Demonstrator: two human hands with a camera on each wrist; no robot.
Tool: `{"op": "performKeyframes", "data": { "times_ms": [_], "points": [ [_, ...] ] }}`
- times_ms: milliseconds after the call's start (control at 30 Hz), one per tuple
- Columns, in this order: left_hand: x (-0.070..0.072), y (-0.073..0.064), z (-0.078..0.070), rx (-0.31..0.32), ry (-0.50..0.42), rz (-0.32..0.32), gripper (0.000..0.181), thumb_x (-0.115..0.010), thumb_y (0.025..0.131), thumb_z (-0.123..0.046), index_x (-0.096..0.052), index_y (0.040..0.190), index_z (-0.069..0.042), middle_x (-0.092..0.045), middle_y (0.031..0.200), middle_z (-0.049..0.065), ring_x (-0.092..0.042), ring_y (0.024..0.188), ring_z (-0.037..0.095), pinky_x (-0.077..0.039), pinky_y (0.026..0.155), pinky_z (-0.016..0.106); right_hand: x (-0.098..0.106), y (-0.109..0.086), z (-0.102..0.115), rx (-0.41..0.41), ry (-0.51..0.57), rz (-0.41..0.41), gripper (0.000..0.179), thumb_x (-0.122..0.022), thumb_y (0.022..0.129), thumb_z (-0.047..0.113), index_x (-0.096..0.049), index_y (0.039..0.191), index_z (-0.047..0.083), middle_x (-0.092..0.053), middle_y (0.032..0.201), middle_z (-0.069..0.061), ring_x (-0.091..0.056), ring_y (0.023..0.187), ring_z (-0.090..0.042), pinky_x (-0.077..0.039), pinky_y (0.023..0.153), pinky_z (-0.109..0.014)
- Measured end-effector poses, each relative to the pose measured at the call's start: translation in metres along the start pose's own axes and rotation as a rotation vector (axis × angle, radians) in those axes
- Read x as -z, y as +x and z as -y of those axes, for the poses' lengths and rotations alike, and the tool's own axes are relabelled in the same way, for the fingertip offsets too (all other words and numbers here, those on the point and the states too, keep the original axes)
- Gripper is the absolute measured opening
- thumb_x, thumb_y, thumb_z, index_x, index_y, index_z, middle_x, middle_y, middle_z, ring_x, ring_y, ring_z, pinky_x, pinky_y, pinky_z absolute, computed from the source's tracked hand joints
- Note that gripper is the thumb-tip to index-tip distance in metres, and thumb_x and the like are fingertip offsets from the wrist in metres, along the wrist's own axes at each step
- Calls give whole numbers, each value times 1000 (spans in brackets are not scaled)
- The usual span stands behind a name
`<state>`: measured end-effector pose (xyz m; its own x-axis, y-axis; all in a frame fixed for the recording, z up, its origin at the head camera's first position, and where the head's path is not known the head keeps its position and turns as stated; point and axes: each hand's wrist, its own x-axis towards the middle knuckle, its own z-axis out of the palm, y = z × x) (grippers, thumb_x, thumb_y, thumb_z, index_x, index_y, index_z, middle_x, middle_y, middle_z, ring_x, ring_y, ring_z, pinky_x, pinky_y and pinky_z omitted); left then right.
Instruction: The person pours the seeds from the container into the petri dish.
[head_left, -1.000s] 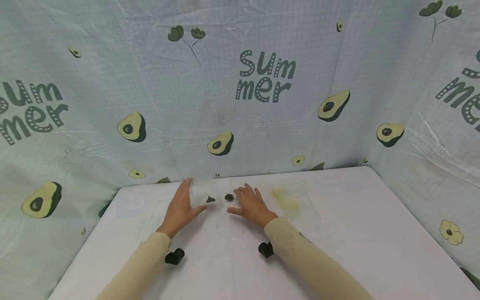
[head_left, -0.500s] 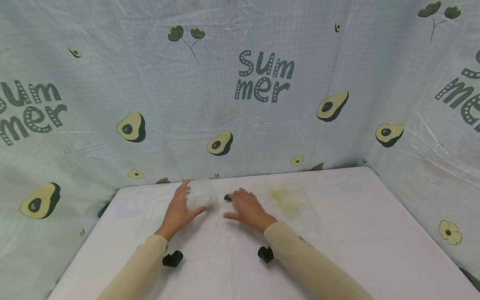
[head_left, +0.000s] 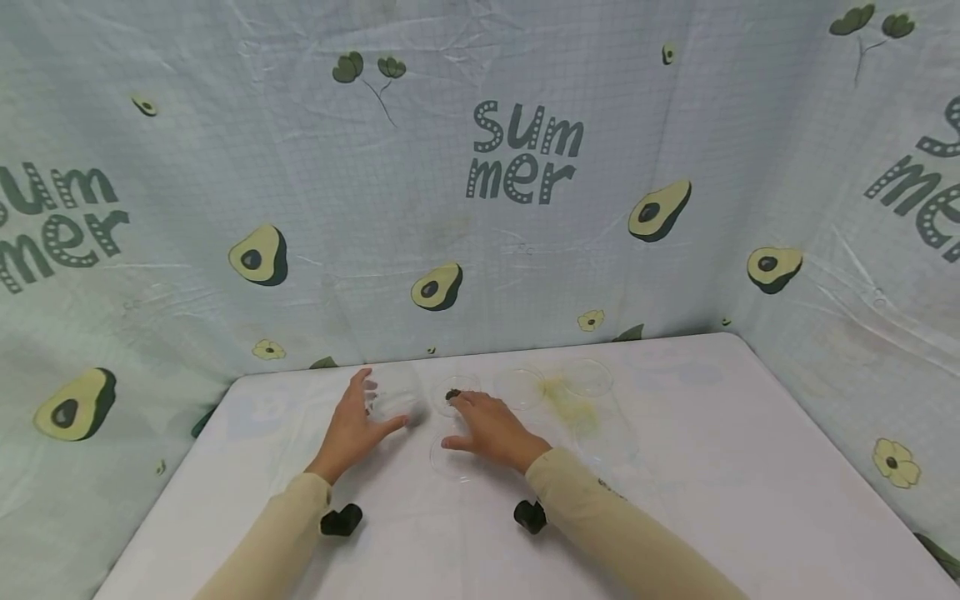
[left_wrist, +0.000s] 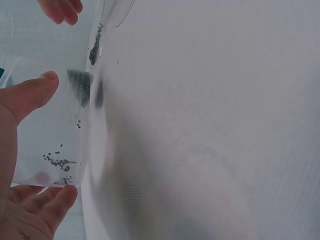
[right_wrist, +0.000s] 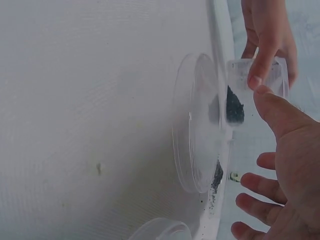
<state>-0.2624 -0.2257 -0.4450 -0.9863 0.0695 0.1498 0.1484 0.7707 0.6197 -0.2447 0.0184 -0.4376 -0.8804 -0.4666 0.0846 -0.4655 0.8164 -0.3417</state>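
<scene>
My left hand (head_left: 356,425) holds a clear plastic container (left_wrist: 45,120) by its sides, thumb against one face and fingers behind. Dark granules (right_wrist: 234,107) are heaped in one corner of it, and a few more cling along its wall. Just to the right on the table lies a clear petri dish (head_left: 435,407) with a small dark pile (head_left: 452,393) in it. My right hand (head_left: 491,429) hovers over that dish's right side, its fingers spread and holding nothing. A second petri dish (right_wrist: 192,125) lies nearer me, partly beneath the right hand.
Two more clear dishes stand to the right, one beside the right hand (head_left: 517,389) and one farther along (head_left: 588,377). A yellowish patch (head_left: 570,404) marks the white table cover between them. A patterned cloth wall (head_left: 525,275) rises behind the table's back edge.
The container in my left hand has turned, so its dark heap no longer shows in the head view. My right hand has shifted slightly left, fingertips closer to the dark pile.
</scene>
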Motion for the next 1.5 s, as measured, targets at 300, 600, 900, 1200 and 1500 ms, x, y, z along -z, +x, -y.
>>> {"op": "performKeyframes", "data": {
  "times_ms": [300, 600, 900, 1200, 1500],
  "points": [
    [-1, 1, 6, 51, -20, 16, 104, -80, 77, -41, -14, 150, -7, -44, 141, 20, -51, 122, 38, -44, 100, 55, -4, -3, 5, 22, -7, 40, 73, -70, 83, 52, -49, 140, 12, -51, 143, -8, -49, 132, -26, -41, 109, -46],
    [-2, 0, 9, 67, 0, 36, 104, -79, 78, -39, -12, 150, -5, -41, 142, 21, -47, 126, 40, -41, 103, 58, -6, -8, 7, 58, -58, 57, 80, -73, 77, 56, -50, 140, 14, -51, 142, -8, -50, 130, -26, -43, 106, -45],
    [-3, 1, 10, 49, 34, 43, 103, -79, 79, -36, -12, 150, -5, -41, 141, 22, -45, 127, 40, -39, 106, 58, -9, -7, 5, 108, -114, 18, 74, -75, 73, 59, -57, 131, 16, -57, 132, -4, -54, 122, -23, -46, 100, -41],
    [-7, 1, 12, 61, 29, 52, 103, -78, 80, -34, -8, 150, -5, -37, 143, 22, -44, 128, 40, -38, 106, 58, -12, -8, 5, 126, -147, 48, 80, -79, 68, 58, -56, 132, 15, -59, 129, -4, -55, 118, -22, -48, 97, -39],
    [-8, 1, 10, 26, 31, 42, 103, -78, 81, -34, -8, 150, -5, -37, 143, 22, -45, 127, 39, -40, 105, 57, -9, -10, 2, 104, -159, 68, 84, -80, 66, 58, -54, 134, 16, -57, 132, -3, -54, 119, -22, -46, 99, -41]
  ]
}}
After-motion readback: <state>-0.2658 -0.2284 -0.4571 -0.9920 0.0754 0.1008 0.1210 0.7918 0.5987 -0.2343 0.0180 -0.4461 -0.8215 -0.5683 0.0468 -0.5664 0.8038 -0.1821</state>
